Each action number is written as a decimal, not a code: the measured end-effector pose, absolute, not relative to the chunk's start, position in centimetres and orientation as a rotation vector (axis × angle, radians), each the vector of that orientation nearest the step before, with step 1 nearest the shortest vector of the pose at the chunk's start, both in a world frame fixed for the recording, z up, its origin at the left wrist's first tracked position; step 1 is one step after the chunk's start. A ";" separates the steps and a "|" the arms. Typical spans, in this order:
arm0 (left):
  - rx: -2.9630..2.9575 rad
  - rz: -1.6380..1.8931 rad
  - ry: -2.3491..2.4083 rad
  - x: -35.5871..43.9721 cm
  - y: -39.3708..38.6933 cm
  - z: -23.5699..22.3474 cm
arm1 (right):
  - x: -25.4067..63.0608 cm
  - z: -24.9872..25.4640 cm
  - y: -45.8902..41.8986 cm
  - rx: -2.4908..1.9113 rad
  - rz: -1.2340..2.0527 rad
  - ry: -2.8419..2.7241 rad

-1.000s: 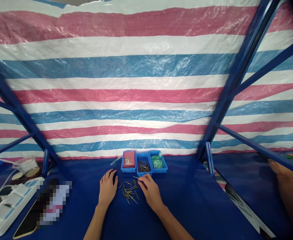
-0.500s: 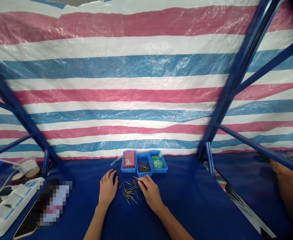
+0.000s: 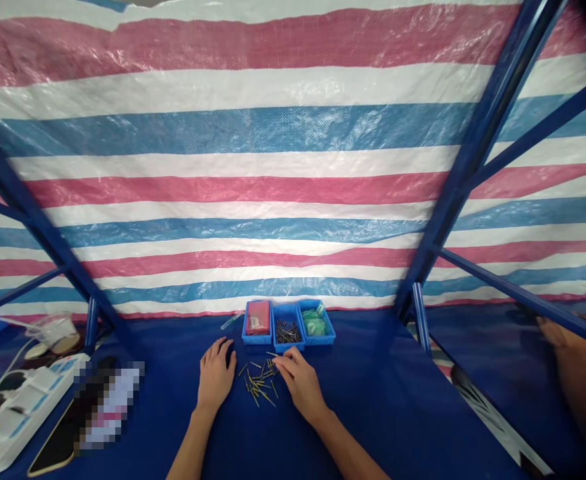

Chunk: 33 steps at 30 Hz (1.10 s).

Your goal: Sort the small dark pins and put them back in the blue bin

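My left hand (image 3: 216, 375) rests palm down on the blue tabletop with its fingers stretched out, holding nothing. Left of the right fingertips lies a loose pile of thin, brass-coloured metal pins (image 3: 257, 385), resembling small drill bits. My right hand (image 3: 300, 383) reaches to the upper right edge of this pile, thumb and fingers pinched together. Whatever is between them is too small to make out. One thin pin (image 3: 271, 354) shows just beyond the fingertips. Behind the pile, a blue bin (image 3: 288, 347) contains many similar darker pins.
Flanking the middle bin are a blue bin with red packets (image 3: 258, 319) and one with green plastic bags (image 3: 315, 324). A clear, thin tube (image 3: 231, 321) lies left of them. At left are a power strip (image 3: 27, 407) and a phone (image 3: 55, 433). Another person's arm (image 3: 573, 367) shows at right.
My right hand has shifted very slightly, its fingertips a touch lower and to the left by the pile. The left hand stays in place.
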<state>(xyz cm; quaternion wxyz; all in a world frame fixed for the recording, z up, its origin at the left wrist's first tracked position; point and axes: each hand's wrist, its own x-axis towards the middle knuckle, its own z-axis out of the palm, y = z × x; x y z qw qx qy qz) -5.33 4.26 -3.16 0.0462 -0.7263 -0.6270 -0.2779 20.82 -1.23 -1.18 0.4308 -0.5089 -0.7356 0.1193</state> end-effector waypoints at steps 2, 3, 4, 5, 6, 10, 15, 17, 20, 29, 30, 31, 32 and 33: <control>-2.217 -0.850 -1.919 -5.3 4.2 -3.1 | 20.8 -1.1 -1.3 -1.250 0.312 -1.826; -2.216 -0.852 -1.923 -5.3 4.2 -3.1 | 20.8 -1.1 -1.3 -1.239 0.321 -1.817; -2.214 -0.854 -1.926 -5.3 4.3 -3.2 | 20.8 -1.0 -1.3 -1.229 0.333 -1.805; -2.213 -0.856 -1.929 -5.3 4.3 -3.2 | 20.8 -1.0 -1.3 -1.221 0.349 -1.792; -2.211 -0.857 -1.932 -5.3 4.3 -3.2 | 20.8 -0.9 -1.3 -1.213 0.370 -1.779; -2.214 -0.855 -1.924 -5.4 4.4 -3.3 | 20.8 -0.7 -1.4 -1.184 0.503 -1.742; -2.205 -0.847 -1.924 -5.4 4.3 -3.2 | 20.7 -0.6 -1.5 -1.224 0.482 -1.726; -2.210 -0.847 -1.922 -5.3 4.2 -3.1 | 20.7 -0.6 -1.5 -1.245 0.426 -1.734; -2.213 -0.846 -1.918 -5.3 4.2 -3.1 | 20.7 -0.6 -1.4 -1.279 0.380 -1.758; -2.206 -0.856 -1.914 -5.3 4.2 -3.2 | 20.8 -0.9 -1.3 -1.303 0.388 -1.771; -2.205 -0.855 -1.914 -5.3 4.2 -3.2 | 20.8 -1.0 -1.3 -1.293 0.388 -1.774; -2.207 -0.852 -1.915 -5.3 4.2 -3.2 | 20.8 -1.1 -1.3 -1.284 0.391 -1.777; -2.209 -0.849 -1.916 -5.3 4.2 -3.2 | 20.9 -1.2 -1.3 -1.274 0.405 -1.782; -2.209 -0.849 -1.919 -5.3 4.2 -3.2 | 20.9 -1.3 -1.3 -1.262 0.430 -1.783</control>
